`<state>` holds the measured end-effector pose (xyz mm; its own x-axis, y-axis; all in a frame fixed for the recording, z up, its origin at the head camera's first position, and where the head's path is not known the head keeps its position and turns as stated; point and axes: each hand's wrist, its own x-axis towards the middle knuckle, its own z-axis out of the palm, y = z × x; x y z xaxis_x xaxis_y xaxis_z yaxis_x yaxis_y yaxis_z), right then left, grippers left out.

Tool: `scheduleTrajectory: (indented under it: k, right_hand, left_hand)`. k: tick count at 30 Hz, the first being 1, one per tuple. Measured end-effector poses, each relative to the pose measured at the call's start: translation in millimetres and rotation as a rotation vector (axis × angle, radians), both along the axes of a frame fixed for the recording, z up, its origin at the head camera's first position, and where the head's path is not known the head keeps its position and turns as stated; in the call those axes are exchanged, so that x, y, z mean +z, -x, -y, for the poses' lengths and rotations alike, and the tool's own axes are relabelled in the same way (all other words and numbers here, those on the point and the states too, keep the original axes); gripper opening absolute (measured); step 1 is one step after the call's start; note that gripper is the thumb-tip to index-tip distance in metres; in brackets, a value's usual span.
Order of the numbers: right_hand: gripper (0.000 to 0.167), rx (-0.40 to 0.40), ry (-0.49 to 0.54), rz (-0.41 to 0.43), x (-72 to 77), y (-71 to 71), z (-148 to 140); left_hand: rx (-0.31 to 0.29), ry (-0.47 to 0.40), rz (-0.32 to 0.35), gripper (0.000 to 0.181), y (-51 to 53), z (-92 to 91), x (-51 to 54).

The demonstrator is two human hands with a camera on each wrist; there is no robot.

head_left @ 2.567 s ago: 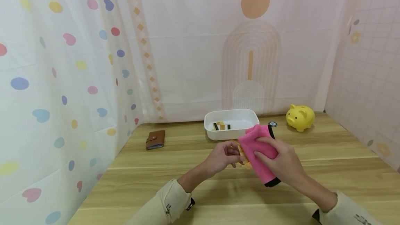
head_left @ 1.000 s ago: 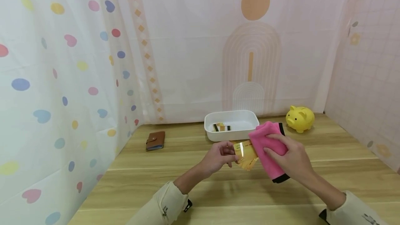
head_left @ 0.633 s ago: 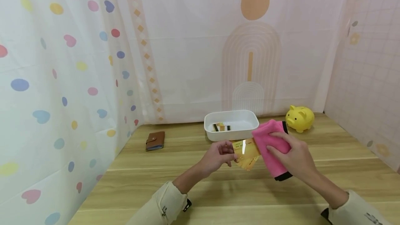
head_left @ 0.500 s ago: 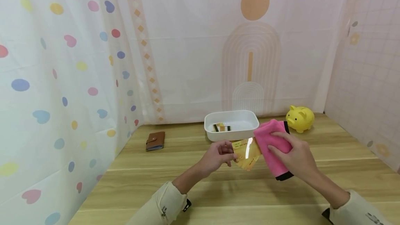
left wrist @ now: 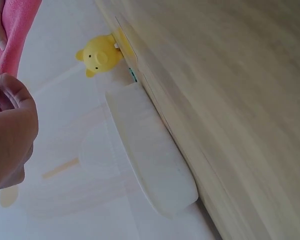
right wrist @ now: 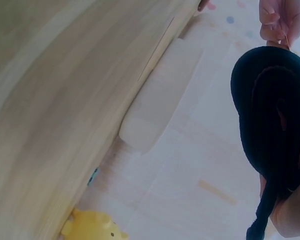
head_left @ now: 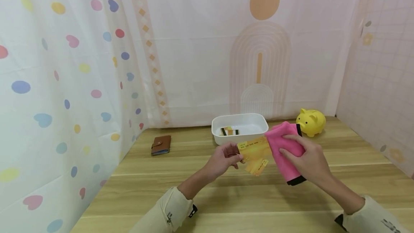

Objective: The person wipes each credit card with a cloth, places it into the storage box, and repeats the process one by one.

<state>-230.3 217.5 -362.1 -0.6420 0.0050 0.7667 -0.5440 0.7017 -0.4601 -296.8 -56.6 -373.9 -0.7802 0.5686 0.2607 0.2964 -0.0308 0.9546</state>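
In the head view my left hand point(head_left: 221, 161) pinches the left end of a gold bank card point(head_left: 253, 149) between thumb and fingers. My right hand point(head_left: 308, 159) grips a folded pink cloth point(head_left: 284, 154) with black edging, which covers the card's right end. Below the held card, part of a second gold card point(head_left: 257, 167) shows; whether it lies on the table or is also held, I cannot tell. From the left wrist, the fingertips meet near the pink cloth point(left wrist: 17, 35). The cloth's dark rolled edge point(right wrist: 262, 110) fills the right side of the right wrist view.
Behind the hands stands a white tray point(head_left: 239, 139) with a few gold and dark-striped pieces inside. A brown wallet point(head_left: 161, 145) lies at the left. A yellow piggy bank point(head_left: 312, 121) stands at the back right. Between tray and bank lies a small chip point(left wrist: 133, 75).
The right hand with the pink cloth has shifted right and slightly up, uncovering more of the gold card. The left hand has lifted its card a little, and the second card shows more apart below.
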Motion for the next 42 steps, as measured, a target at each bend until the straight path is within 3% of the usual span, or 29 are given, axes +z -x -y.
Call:
scheduleTrajectory:
  k: [7, 15, 22, 29, 39, 42]
  right_hand:
    - [0.036, 0.008, 0.009, 0.009, 2.1, -1.4, 1.5]
    - [0.037, 0.0, 0.015, 0.013, 0.5, -1.5, 2.1]
    - [0.037, 0.01, 0.016, 0.011, 0.1, -1.2, 2.6]
    - [0.038, 0.004, 0.02, 0.011, -1.2, -0.1, 2.0]
    - [0.038, -0.002, 0.02, 0.024, -1.4, -1.5, 2.4]
    - [0.037, 0.007, 0.023, 0.033, -1.3, -1.6, 2.4]
  left_hand:
    - [0.012, -0.081, 0.016, 0.046, 1.5, -1.9, -0.6]
    - [0.044, -0.054, -0.018, 0.029, 0.6, -2.2, -2.1]
    - [0.06, -0.034, -0.031, 0.027, 0.5, -0.3, -3.7]
    - [0.023, -0.052, -0.066, 0.034, 0.1, 1.3, -4.1]
    - [0.08, -0.113, -0.07, 0.034, 0.7, -4.7, -5.5]
    - [0.126, -0.14, -0.08, 0.029, 0.3, -7.1, -5.2]
